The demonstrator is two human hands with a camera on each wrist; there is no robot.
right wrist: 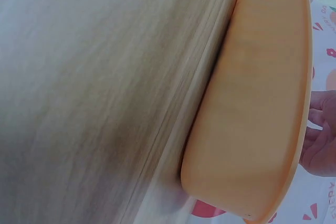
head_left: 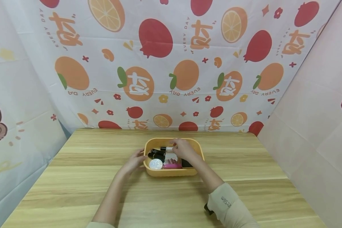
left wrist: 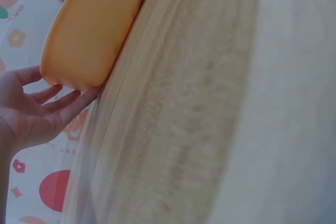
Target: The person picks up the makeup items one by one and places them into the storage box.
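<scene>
A yellow-orange plastic basket (head_left: 171, 173) of small cosmetics sits on the wooden table. My left hand (head_left: 133, 162) holds its left end, thumb at the rim and fingers along the outer wall; the left wrist view shows those fingers against the basket's end. Over the basket's inside, my right hand (head_left: 183, 148) pinches the end of a white tube with a black cap (head_left: 167, 148), though its fingertips are partly hidden. Below it lie black tubes (head_left: 157, 155), a round white compact with a star pattern (head_left: 155, 164), a pink tube (head_left: 172, 166) and a black item (head_left: 186, 163).
A low divider stands inside the basket, near the black item. The wood-grain table (head_left: 233, 177) extends on all sides. Behind it hangs a fruit-print curtain (head_left: 165, 72), with pale curtains at left and right. A dark strap shows under the right sleeve (head_left: 228, 202).
</scene>
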